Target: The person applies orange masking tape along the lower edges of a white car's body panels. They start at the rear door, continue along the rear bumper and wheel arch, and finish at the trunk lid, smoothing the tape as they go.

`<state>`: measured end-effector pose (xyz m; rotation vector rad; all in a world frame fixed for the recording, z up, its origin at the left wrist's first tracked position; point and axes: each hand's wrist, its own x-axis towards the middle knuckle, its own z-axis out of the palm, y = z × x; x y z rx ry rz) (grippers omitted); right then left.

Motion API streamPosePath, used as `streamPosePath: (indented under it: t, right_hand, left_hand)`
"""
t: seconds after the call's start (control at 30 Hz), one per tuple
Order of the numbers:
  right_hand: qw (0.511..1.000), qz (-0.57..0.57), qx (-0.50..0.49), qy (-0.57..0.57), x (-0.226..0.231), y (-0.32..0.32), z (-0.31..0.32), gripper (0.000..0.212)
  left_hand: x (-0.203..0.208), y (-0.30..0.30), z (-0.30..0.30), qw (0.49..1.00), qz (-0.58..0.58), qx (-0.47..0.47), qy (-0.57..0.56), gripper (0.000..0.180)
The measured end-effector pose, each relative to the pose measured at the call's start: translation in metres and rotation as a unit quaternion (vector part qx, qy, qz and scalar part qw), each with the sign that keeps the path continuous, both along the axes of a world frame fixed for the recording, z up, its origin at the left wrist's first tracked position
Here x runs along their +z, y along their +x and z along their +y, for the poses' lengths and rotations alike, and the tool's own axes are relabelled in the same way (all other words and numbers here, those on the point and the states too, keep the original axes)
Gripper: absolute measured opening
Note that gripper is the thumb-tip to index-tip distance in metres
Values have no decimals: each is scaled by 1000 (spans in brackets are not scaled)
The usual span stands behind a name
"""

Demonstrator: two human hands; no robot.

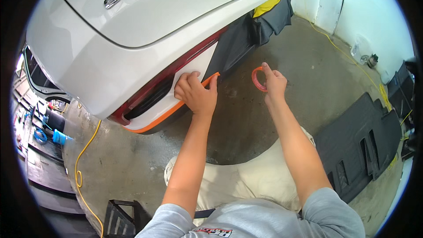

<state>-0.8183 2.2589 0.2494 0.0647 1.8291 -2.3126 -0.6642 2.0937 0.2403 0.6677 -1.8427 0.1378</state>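
My left hand (196,92) rests on the white lower rear corner of a car (154,110), its bent fingers on the panel and its thumb apart. A strip of orange tape (163,115) runs along the panel's lower edge and passes under this hand. Its free end (216,76) sticks out by my thumb, between thumb and fingers. My right hand (275,83) is off to the right, above the floor, pinching a roll of orange tape (254,79) by its rim. Just above my left hand are the red tail light (176,61) and a black recess (152,97).
Dark sheeting (238,39) and a yellow cloth (269,5) hang at the car's far side. A black floor mat (348,145) lies at the right. A yellow cord (83,154) and a black frame (123,216) are at the left. A white wall (370,13) stands behind.
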Motion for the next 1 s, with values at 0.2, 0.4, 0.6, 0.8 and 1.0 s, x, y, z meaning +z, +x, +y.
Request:
streamPosePath:
  t: [0.2,0.4,0.6,0.8,1.0]
  right_hand:
    - [867,391,275,139,22,0,68,22]
    - [604,663,316,310,77,33,83,11]
    - [517,731,338,289,98,47,63,9]
    - [425,727,414,345,128,43,45,16]
    - [321,704,366,517,156,33,6,32]
  left_hand:
    - [11,2,57,823,51,-476,307,35]
    - [11,17,82,720,111,-532,432,24]
    - [-6,25,89,615,210,-492,579,15]
    - [-13,29,79,674,157,-484,535,14]
    - [-8,24,72,855,45,-337,391,15]
